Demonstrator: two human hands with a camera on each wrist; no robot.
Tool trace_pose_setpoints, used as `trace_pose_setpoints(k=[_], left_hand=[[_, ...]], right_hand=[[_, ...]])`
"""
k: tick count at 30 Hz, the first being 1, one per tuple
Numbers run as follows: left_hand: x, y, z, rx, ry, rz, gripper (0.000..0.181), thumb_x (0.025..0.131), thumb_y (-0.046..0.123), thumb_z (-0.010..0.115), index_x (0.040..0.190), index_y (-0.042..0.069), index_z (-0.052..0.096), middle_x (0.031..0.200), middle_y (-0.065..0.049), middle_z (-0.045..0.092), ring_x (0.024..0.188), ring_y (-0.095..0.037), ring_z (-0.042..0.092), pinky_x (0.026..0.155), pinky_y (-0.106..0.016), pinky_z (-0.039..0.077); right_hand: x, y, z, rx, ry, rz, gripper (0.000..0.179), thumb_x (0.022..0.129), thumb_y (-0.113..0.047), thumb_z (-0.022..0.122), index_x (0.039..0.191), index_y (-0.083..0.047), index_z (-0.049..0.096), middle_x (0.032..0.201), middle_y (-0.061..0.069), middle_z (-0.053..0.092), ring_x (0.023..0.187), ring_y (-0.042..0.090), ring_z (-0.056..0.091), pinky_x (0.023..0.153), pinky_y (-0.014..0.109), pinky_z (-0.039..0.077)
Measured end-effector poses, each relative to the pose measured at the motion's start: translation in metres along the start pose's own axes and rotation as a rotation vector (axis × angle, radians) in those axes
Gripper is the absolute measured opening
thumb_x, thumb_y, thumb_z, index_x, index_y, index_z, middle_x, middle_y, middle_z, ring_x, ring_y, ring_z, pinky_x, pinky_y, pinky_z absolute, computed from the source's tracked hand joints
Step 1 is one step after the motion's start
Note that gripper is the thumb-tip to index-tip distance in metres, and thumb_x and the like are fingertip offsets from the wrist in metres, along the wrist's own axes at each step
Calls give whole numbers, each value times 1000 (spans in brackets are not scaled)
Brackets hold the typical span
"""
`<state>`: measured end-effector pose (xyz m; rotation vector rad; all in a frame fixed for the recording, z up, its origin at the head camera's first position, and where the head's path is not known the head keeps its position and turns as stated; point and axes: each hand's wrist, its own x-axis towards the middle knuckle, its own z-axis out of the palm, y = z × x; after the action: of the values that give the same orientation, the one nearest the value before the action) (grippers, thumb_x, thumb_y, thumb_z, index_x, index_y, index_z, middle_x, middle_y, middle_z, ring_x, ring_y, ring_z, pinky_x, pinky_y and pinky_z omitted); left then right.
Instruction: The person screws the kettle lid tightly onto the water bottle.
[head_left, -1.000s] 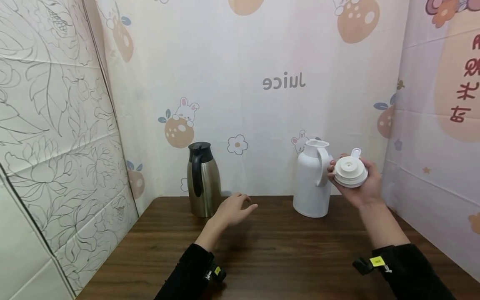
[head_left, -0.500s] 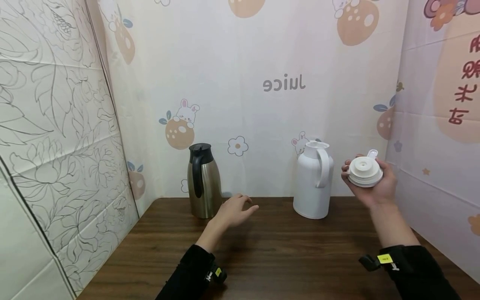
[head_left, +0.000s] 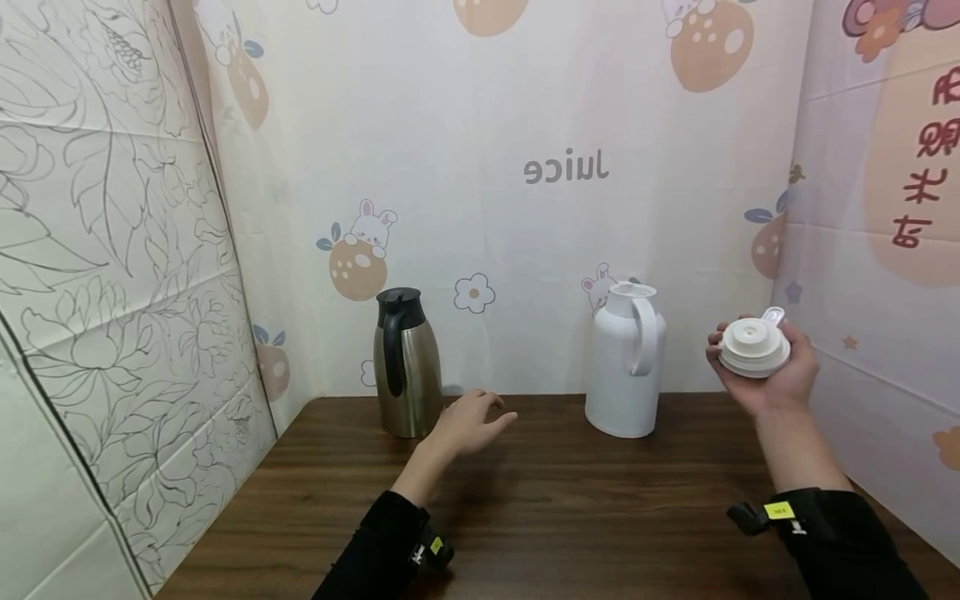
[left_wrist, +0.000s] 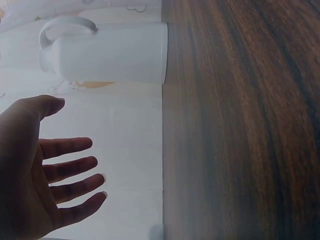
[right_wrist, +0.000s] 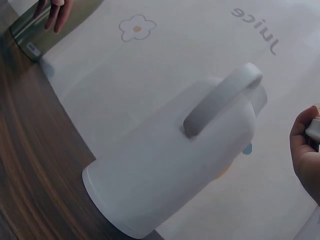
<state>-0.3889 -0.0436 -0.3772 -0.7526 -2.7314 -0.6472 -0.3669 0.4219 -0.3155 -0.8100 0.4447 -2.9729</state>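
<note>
A white lid [head_left: 752, 346] is gripped round its side by the person's right hand [head_left: 795, 379], held up above the bench [head_left: 570, 500] and to the right of the white jug [head_left: 624, 379]. That jug stands upright before a printed curtain [head_left: 532, 242]. The left hand [head_left: 471, 423], loosely spread and holding nothing, is near the steel flask [head_left: 422, 379], also upright.

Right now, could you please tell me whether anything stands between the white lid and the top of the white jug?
Nothing separate visibly does. The right hand holds the white lid; only the handle of the white jug, on that side below its rim, lies near the path.
</note>
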Motion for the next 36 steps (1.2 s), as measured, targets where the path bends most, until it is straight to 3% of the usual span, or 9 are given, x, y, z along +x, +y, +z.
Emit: trace_pose_setpoints(k=[6,21,25,28,36], left_hand=[[0,-2,1,5,3,-4,54,108,58,52,134,14,69,136,-7,65,125,-26,63,101,-47,54],[3,0,0,-9,7,12,55,108,59,51,133,14,69,135,-7,65,124,-26,64,100,-47,54],[5,4,-3,-31,10,16,55,108,59,51,133,15,69,136,-6,65,125,-26,63,100,-47,54],[6,7,-4,-40,13,16,55,107,60,51,133,15,69,136,-6,65,125,-25,63,101,-46,53],[15,15,1,-129,-6,30,55,108,59,51,135,14,68,136,-7,65,125,-25,62,102,-44,52]], right_hand=[[-2,-8,-12,-17,13,-28,41,100,-28,52,126,3,53,115,32,61,100,47,59,85,57,51],[-12,-33,-33,14,57,-56,43,99,-27,53,138,-11,47,119,29,59,104,45,58,87,58,50],[-13,-37,-37,4,65,-71,46,100,-29,51,145,-29,38,121,28,59,104,43,57,87,57,50],[-14,-38,-39,-3,60,-74,48,101,-30,50,146,-35,34,120,30,60,104,45,58,87,58,51],[-15,-36,-44,3,71,-38,45,99,-29,53,141,-12,47,120,31,63,106,47,60,89,60,50]])
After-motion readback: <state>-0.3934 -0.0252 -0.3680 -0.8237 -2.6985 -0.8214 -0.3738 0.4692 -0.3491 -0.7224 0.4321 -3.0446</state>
